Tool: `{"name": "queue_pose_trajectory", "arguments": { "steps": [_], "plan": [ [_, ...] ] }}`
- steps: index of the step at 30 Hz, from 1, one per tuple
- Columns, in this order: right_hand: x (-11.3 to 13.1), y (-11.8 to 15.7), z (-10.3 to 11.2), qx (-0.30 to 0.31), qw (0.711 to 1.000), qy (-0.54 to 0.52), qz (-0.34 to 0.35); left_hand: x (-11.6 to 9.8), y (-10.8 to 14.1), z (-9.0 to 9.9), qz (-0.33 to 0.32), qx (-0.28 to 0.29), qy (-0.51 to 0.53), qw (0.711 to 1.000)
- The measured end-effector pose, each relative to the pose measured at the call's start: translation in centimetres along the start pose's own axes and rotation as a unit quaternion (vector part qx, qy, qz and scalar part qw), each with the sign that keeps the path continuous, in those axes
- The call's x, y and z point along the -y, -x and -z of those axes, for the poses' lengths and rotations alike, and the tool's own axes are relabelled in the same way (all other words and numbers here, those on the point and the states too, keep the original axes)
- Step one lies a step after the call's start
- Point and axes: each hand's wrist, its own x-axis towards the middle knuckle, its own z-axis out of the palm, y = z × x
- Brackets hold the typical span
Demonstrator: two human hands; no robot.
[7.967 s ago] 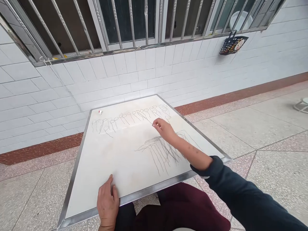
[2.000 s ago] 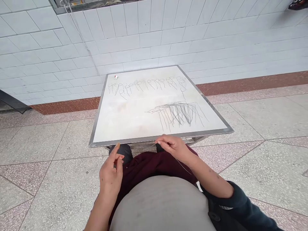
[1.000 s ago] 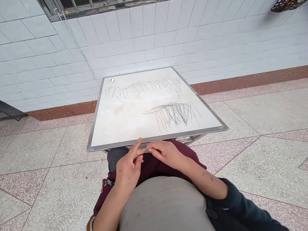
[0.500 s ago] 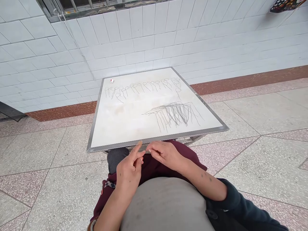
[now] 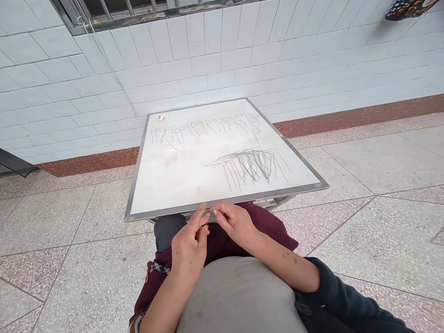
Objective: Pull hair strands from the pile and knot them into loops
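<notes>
Over my lap, at the near edge of the white table (image 5: 166, 185), my two hands almost meet at the fingertips. A thin strand (image 5: 207, 223), wire or thread, shows faintly by the fingers of my left hand (image 5: 190, 240), whose thumb and fingers are bent together round it. The thumb and index finger of my right hand (image 5: 241, 225) are pinched close by; the strand's end there is too fine to follow. On the tabletop lies a bunch of loose dark strands (image 5: 255, 164). Farther back runs a row of similar strands with looped ends (image 5: 208, 126).
A small white and red object (image 5: 161, 118) sits at the table's far left corner. The table has a grey metal rim (image 5: 225, 200) and stands by a white tiled wall (image 5: 208, 74). A barred window (image 5: 128, 9) is above, and a patterned item (image 5: 409, 8) hangs at upper right.
Both hands have shifted slightly, the left one a little to the right. The fine strand at the left fingers now shows more. The things on the table have not moved.
</notes>
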Motion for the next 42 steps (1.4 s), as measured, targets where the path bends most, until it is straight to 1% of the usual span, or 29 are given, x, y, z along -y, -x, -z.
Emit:
{"name": "queue_pose_trajectory", "arguments": {
  "steps": [2,4,8,11,13,15,17,20,22,24,28,30,35,37,40,42],
  "plan": [
    [-0.1,0.0,-0.1,0.003,1.000,0.001,0.000,0.0,0.0,0.0,-0.003,-0.005,-0.007,1.000],
    [-0.3,0.1,0.0,0.012,1.000,0.000,0.016,0.0,0.0,0.2,0.004,-0.002,0.001,1.000],
    [-0.4,0.0,0.3,0.045,0.996,-0.011,0.074,-0.3,-0.2,0.6,0.027,0.009,0.031,0.999],
    [-0.2,0.1,0.3,0.063,0.992,-0.016,0.108,-0.3,-0.4,0.6,0.029,0.013,0.064,0.997],
    [-0.1,0.2,0.2,0.065,0.992,-0.029,0.101,-0.2,-0.4,0.5,0.029,0.009,0.105,0.994],
    [0.0,0.4,0.2,0.077,0.993,-0.065,0.068,-0.1,-0.4,0.4,0.036,0.000,0.148,0.988],
    [0.2,0.5,0.3,0.108,0.985,-0.129,0.025,-0.1,-0.4,0.4,0.051,-0.013,0.184,0.982],
    [0.4,0.5,0.5,0.155,0.953,-0.257,-0.025,-0.2,-0.4,0.5,0.068,-0.022,0.218,0.973],
    [0.5,0.4,0.5,0.173,0.924,-0.336,-0.051,-0.3,-0.3,0.7,0.072,-0.016,0.237,0.969],
    [0.5,0.3,0.4,0.183,0.901,-0.387,-0.071,-0.5,-0.2,0.7,0.075,-0.014,0.254,0.964],
    [0.5,0.3,0.3,0.189,0.876,-0.435,-0.089,-0.8,-0.2,0.6,0.073,-0.040,0.275,0.958],
    [0.5,0.3,0.3,0.195,0.859,-0.463,-0.102,-1.0,-0.2,0.5,0.066,-0.044,0.284,0.956],
    [0.5,0.4,-0.1,0.204,0.792,-0.551,-0.165,-1.3,-0.2,0.4,0.056,-0.045,0.300,0.951],
    [0.3,0.4,-0.3,0.205,0.771,-0.575,-0.182,-1.4,-0.2,0.4,0.058,-0.046,0.306,0.949],
    [0.2,0.3,-0.5,0.205,0.758,-0.586,-0.201,-1.4,-0.2,0.4,0.063,-0.044,0.316,0.945],
    [0.1,0.2,-0.5,0.207,0.760,-0.580,-0.208,-1.3,-0.2,0.4,0.066,-0.042,0.318,0.945]
  ]
}}
